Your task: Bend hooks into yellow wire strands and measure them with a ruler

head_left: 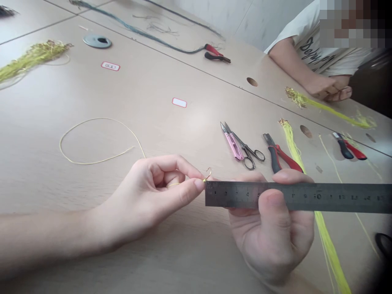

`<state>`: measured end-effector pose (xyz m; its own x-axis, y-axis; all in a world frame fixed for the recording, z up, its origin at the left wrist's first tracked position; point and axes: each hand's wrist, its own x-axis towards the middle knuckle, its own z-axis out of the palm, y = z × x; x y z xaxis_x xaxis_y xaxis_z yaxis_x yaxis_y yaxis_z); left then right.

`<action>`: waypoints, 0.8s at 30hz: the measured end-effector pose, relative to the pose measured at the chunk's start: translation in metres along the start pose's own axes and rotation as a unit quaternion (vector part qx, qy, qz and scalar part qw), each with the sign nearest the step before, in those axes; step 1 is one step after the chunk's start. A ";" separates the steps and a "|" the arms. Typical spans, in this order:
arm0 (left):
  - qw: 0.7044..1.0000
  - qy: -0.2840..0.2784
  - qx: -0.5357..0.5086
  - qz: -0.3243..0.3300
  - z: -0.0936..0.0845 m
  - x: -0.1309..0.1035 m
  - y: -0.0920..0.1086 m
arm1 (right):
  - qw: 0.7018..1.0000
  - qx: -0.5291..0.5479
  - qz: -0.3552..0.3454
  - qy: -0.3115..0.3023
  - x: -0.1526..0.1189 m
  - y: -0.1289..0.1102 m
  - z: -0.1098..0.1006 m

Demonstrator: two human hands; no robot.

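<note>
Between thumb and forefinger, my left hand [150, 196] pinches a small gold hook [209, 174] with yellow cord knotted at its base. That yellow cord [102, 119] runs from behind the hand and lies in a wide loop on the table. My right hand [272, 232] is closed around a metal ruler [333, 198], thumb in front and fingers behind. The ruler lies roughly level, its left end right beside the hook and my left fingertips. Part of the cord is hidden by my left hand.
Pink thread snips [232, 145], scissors [249, 153] and red-black pliers [281, 153] lie beyond my right hand. A yellow cord bundle [329, 249] runs beneath it. Another bundle [33, 59] lies far left, near a round lid [97, 41]. A co-worker's hands [332, 87] are opposite.
</note>
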<state>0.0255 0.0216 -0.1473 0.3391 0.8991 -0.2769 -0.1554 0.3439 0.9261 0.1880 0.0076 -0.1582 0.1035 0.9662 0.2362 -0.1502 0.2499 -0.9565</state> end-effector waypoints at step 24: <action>0.999 -0.014 -0.034 0.000 -0.001 0.000 -0.002 | 0.999 0.038 -0.022 0.000 0.002 0.002 0.001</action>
<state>0.0248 0.0215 -0.1497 0.3655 0.8915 -0.2676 -0.2184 0.3616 0.9064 0.1872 0.0097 -0.1600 0.1105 0.9545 0.2770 -0.2202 0.2953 -0.9297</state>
